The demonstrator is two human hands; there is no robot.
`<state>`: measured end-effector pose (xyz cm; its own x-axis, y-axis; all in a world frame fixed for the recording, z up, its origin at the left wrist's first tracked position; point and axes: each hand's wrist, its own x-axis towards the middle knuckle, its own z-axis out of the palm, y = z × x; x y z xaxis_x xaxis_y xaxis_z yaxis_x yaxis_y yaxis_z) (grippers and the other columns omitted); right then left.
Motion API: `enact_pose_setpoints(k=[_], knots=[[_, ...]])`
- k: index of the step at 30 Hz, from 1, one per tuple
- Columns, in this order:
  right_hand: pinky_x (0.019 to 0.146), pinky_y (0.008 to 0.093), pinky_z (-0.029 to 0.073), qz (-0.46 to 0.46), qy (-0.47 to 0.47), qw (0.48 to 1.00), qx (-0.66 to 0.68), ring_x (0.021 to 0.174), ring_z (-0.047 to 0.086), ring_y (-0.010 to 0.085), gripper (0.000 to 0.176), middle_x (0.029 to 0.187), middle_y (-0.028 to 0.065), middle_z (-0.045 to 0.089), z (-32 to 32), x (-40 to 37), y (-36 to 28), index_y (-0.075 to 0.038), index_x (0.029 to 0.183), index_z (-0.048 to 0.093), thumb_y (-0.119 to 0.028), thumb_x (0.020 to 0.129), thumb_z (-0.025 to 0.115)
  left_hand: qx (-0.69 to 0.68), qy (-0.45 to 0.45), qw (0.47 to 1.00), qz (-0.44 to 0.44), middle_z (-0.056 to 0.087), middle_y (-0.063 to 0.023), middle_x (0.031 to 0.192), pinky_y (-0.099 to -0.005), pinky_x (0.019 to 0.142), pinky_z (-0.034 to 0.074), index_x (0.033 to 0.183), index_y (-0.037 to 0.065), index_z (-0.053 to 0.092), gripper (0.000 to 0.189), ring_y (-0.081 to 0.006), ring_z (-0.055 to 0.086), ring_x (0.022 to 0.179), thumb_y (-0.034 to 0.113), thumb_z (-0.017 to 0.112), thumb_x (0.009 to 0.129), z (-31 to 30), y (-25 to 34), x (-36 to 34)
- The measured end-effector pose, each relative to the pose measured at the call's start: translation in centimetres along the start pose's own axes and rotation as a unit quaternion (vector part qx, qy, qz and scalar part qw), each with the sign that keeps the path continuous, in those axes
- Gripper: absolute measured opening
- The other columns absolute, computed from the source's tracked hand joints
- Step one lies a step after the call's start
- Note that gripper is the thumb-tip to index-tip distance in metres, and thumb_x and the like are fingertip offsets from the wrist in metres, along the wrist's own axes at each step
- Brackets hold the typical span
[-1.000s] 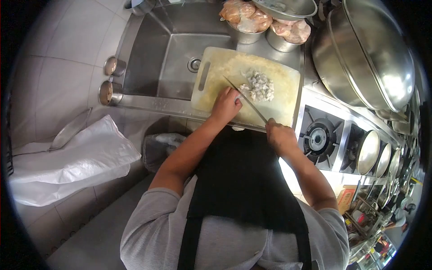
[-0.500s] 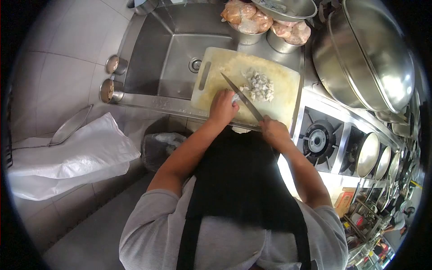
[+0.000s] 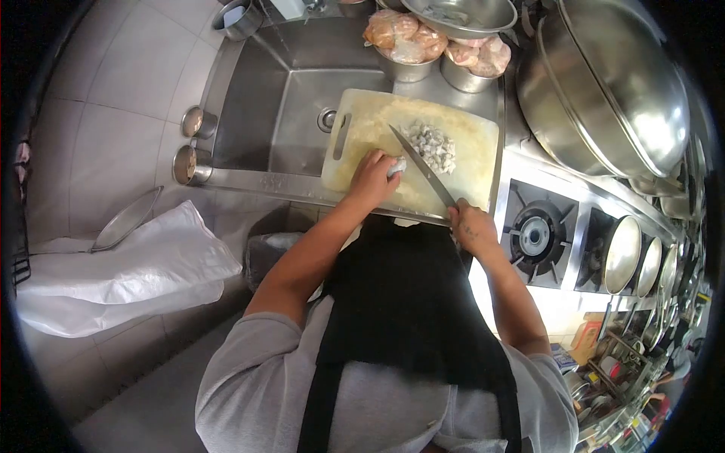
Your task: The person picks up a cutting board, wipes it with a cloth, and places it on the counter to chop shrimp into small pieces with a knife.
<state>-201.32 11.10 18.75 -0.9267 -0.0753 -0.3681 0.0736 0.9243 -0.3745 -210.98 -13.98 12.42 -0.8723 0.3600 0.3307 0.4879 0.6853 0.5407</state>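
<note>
A yellowed white cutting board (image 3: pixel 453 121) lies across the right side of the sink. My right hand (image 3: pixel 471 225) is closed round the handle of a long knife (image 3: pixel 425 167), whose blade points up and to the left over the board. Just left of the blade, my left hand (image 3: pixel 373 178) holds a small greyish-white piece of food (image 3: pixel 397 166) against the board with curled fingers. On the other side of the blade sits a pile of chopped greyish-white pieces (image 3: pixel 434 145).
The steel sink (image 3: pixel 302 98) extends left of the board. Behind it stand metal bowls with bagged pinkish food (image 3: pixel 404 38). A gas burner (image 3: pixel 535 235) and pans (image 3: pixel 622 255) are at right, below large steel bowls (image 3: pixel 604 90). Two small metal cups (image 3: pixel 192 165) stand at the left edge.
The knife blade has moved right, away from my left hand, and now lies nearer the chopped pile. My right hand has shifted slightly right. The whole view has also shifted a little.
</note>
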Motion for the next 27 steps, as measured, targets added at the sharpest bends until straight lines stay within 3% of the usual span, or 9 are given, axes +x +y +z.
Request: enact_pose_setpoints(k=[2, 5, 8, 15, 18, 27], knots=[[0.075, 0.0542, 0.053, 0.002, -0.002, 1.000, -0.004, 0.080, 0.068, 0.0455, 0.028, 0.081, 0.0260, 0.069, 0.0, -0.4, -0.3, -0.002, 0.103, 0.058, -0.029, 0.102, 0.048, -0.073, 0.040, 0.996, -0.042, 0.059, -0.0162, 0.098, -0.0455, 0.081, 0.050, 0.098, 0.004, 0.063, 0.025, -0.0376, 0.059, 0.095, 0.009, 0.072, 0.075, -0.5, 0.7, -0.6], [0.073, 0.0533, 0.054, -0.005, -0.001, 1.000, -0.016, 0.078, 0.068, 0.0452, 0.027, 0.081, 0.0254, 0.069, -1.2, -0.9, -1.3, -0.002, 0.102, 0.057, -0.027, 0.102, 0.048, -0.156, 0.002, 0.983, -0.093, 0.059, -0.0148, 0.096, -0.0454, 0.081, 0.050, 0.091, 0.004, 0.063, 0.018, -0.0374, 0.059, 0.095, 0.008, 0.071, 0.076, -0.5, 0.4, -0.3], [0.071, 0.0518, 0.055, -0.028, -0.014, 0.999, -0.043, 0.078, 0.069, 0.0440, 0.023, 0.082, 0.0245, 0.070, -2.2, -1.8, -2.3, -0.002, 0.102, 0.056, -0.023, 0.100, 0.047, -0.073, -0.016, 0.997, -0.033, 0.059, -0.0141, 0.092, -0.0446, 0.078, 0.050, 0.086, 0.003, 0.062, 0.016, -0.0369, 0.060, 0.090, 0.007, 0.071, 0.074, -0.3, 0.3, 0.6], [0.069, 0.0482, 0.059, -0.017, -0.089, 0.988, -0.125, 0.080, 0.073, 0.0381, 0.015, 0.085, 0.0257, 0.070, -3.1, -3.0, -3.7, 0.001, 0.102, 0.056, -0.010, 0.095, 0.046, -0.094, -0.016, 0.994, -0.051, 0.059, -0.0137, 0.087, -0.0440, 0.074, 0.050, 0.082, 0.002, 0.060, 0.016, -0.0354, 0.060, 0.086, 0.004, 0.071, 0.071, 0.5, 0.0, 0.5], [0.073, 0.0481, 0.058, -0.054, -0.063, 0.992, -0.096, 0.083, 0.072, 0.0395, 0.017, 0.090, 0.0270, 0.070, 2.1, -0.1, -2.9, 0.001, 0.105, 0.056, -0.009, 0.095, 0.047, -0.098, 0.004, 0.994, -0.053, 0.059, -0.0136, 0.087, -0.0444, 0.075, 0.050, 0.081, 0.002, 0.059, 0.016, -0.0358, 0.060, 0.086, 0.004, 0.071, 0.071, 0.9, 0.1, 0.2], [0.075, 0.0502, 0.056, -0.006, -0.066, 0.997, -0.050, 0.087, 0.070, 0.0426, 0.021, 0.092, 0.0251, 0.071, -1.8, -0.4, -2.9, 0.001, 0.107, 0.054, -0.017, 0.099, 0.046, -0.107, 0.091, 0.989, -0.036, 0.059, -0.0136, 0.089, -0.0463, 0.076, 0.050, 0.083, 0.002, 0.060, 0.015, -0.0355, 0.058, 0.089, 0.002, 0.069, 0.071, 0.7, 0.4, -1.4]])
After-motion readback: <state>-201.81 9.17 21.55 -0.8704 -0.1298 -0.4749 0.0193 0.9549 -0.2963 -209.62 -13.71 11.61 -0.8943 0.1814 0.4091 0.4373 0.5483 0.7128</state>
